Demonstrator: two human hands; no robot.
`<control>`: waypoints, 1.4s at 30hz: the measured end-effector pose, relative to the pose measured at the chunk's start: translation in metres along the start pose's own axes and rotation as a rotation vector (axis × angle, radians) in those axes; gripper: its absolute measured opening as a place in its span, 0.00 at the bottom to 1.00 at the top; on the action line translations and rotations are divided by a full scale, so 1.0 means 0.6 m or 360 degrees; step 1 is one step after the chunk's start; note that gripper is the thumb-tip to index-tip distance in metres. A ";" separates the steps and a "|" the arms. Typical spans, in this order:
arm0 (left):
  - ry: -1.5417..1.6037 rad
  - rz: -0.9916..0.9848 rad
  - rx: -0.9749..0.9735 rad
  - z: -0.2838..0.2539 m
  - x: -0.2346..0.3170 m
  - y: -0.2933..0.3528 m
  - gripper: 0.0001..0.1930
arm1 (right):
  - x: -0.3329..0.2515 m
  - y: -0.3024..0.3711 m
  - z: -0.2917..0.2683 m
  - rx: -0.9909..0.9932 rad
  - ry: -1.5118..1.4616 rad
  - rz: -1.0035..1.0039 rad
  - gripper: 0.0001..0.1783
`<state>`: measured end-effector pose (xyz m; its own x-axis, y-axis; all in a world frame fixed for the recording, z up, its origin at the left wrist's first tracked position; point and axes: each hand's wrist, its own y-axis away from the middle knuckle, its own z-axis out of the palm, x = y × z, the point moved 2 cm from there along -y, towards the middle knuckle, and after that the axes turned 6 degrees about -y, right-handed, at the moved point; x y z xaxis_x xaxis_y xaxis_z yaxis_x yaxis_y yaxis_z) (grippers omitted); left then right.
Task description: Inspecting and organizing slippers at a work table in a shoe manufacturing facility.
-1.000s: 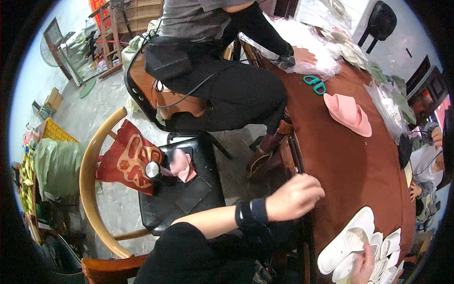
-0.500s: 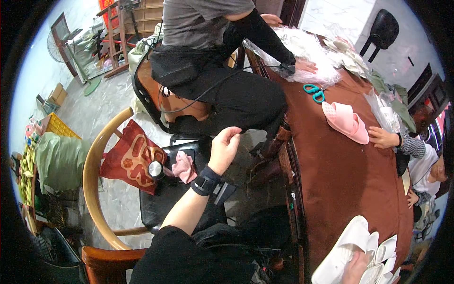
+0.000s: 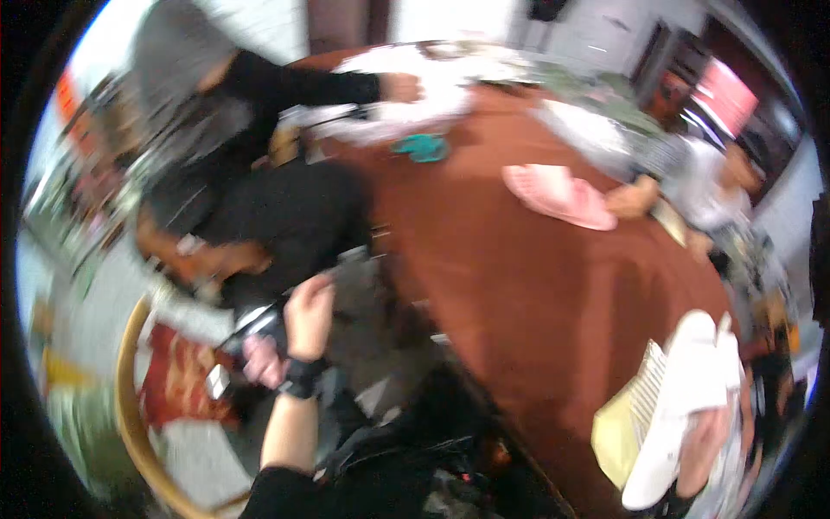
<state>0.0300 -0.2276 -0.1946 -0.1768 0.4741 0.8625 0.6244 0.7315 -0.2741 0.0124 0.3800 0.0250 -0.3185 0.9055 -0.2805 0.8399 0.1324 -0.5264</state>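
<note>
My right hand (image 3: 704,443) grips a white slipper (image 3: 667,432) at the lower right, its fingers partly hidden by the slipper. More white slippers (image 3: 729,363) crowd in beside it. My left hand (image 3: 309,316) is raised over the chair at lower left, its fingers curled in and blurred, with nothing visible in them. Under that hand lie a pink cloth (image 3: 264,362) and a red patterned bag (image 3: 177,376). A pale yellow piece with a striped edge (image 3: 618,432) shows next to the held slipper.
The brown-covered table (image 3: 519,285) bears a pink slipper (image 3: 553,195), touched by a co-worker's hand (image 3: 635,197). Teal-handled scissors (image 3: 421,148) lie near clear plastic wrapping (image 3: 432,108), where another person's hand (image 3: 402,86) rests. A wooden chair arm (image 3: 130,406) curves at left.
The view has swung right, smearing the picture. The white slipper in my right hand is shown more fully, and the yellow striped-edge piece has come into sight. My left hand remains curled above the chair.
</note>
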 end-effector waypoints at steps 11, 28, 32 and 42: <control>0.0164 0.0451 -0.0074 0.042 0.135 0.021 0.11 | 0.077 0.072 -0.203 0.0533 0.0482 0.0513 0.11; 0.0157 0.1601 -0.0512 0.188 0.350 0.160 0.09 | 0.370 0.251 -0.275 0.0691 0.1127 0.0803 0.22; 0.0069 0.1591 -0.0623 0.194 0.362 0.178 0.09 | 0.373 0.176 -0.265 0.0771 0.0988 0.0765 0.21; 0.0163 0.1364 -0.0897 0.226 0.355 0.193 0.10 | 0.526 0.194 -0.220 0.0466 0.0908 0.0541 0.10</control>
<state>-0.0382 0.0247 -0.1002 0.5451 0.6648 0.5108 0.7811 -0.1813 -0.5975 0.0677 0.7345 -0.0187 0.2854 0.9573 -0.0466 0.6739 -0.2350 -0.7004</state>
